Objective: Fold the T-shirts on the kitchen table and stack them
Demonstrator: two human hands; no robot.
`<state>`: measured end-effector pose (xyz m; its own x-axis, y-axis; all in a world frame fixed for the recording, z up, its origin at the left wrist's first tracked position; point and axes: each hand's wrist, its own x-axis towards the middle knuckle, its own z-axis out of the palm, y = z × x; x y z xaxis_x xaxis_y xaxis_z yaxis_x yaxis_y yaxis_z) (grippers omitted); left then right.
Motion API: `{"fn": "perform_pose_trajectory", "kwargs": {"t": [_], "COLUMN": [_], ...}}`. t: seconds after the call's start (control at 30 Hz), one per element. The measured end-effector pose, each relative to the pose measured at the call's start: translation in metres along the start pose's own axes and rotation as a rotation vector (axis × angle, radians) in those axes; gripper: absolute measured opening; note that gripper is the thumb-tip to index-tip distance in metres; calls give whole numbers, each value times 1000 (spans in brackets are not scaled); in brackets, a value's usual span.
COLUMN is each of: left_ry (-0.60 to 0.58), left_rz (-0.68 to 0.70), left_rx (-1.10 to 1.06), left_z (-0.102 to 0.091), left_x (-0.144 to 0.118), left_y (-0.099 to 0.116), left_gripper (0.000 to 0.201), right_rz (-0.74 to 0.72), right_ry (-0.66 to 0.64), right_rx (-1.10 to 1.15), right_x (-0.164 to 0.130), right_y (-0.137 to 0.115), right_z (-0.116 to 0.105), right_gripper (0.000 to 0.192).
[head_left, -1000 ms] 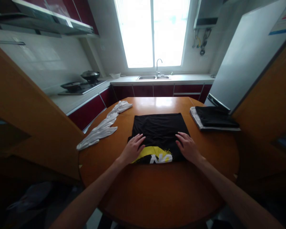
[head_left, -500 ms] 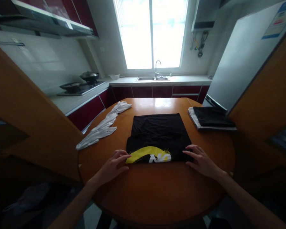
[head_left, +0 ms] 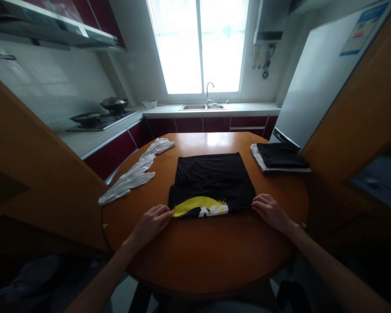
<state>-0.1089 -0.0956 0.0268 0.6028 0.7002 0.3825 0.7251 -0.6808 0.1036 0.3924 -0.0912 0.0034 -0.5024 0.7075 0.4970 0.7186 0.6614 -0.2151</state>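
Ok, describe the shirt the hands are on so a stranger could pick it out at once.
Start from the round wooden table in front of the kitchen window. The black shirt lies folded at its middle, with the left hand and right hand at its near corners. Unlike the white garment to its left and the plain dark folded stack to its right, it has a yellow and white print along the near edge.

1. We see a black shirt [head_left: 211, 184] of soft, matt cloth, with a smooth yellow and white print.
2. We see a round table [head_left: 208, 248] of orange-brown wood, polished and glossy.
3. We see a white garment [head_left: 135, 174] of thin, creased cloth.
4. We see a folded stack [head_left: 278, 157] of matt dark and pale cloth.
5. We see a sink [head_left: 202, 107] and tap of shiny metal.
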Motion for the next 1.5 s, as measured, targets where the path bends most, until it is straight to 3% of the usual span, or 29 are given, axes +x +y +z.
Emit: {"fn": "perform_pose_trajectory", "kwargs": {"t": [0.13, 0.33, 0.5, 0.63, 0.77, 0.9, 1.1, 1.3, 1.4, 1.5], "left_ry": [-23, 40, 189, 207, 92, 40, 70, 91, 111, 163], "left_rz": [-46, -259, -486, -570, -557, -559, -540, -572, -551, -516], "left_rx": [-95, -472, -548, -536, -516, -456, -424, -373, -316, -157], "left_z": [-20, -48, -58, -49, -12, 23, 38, 54, 51, 44], "left_x": [-9, -26, 12, 64, 99, 110, 112, 117, 119, 123], "left_y": [13, 34, 28, -7, -52, -79, -90, -97, -98, -83], "left_gripper": [20, 15, 23, 35, 39, 35, 36, 35, 34, 32], "right_rz": [42, 159, 355, 465, 515, 589, 608, 681, 692, 665], "right_ry": [-6, -68, 95, 181, 49, 21, 13, -24, -13, 52], "right_rx": [90, 361, 362, 316, 347, 320, 214, 80, -29, -143], "right_x": [-3, -7, 34, 93, 137, 149, 147, 144, 145, 147], "right_y": [-21, -57, -47, 1, 47, 69, 81, 74, 67, 48], "right_z": [-21, -65, -76, -50, 0, 39, 53, 66, 65, 64], "right_gripper": [20, 15, 22, 26, 25, 20, 23, 23, 27, 36]}}
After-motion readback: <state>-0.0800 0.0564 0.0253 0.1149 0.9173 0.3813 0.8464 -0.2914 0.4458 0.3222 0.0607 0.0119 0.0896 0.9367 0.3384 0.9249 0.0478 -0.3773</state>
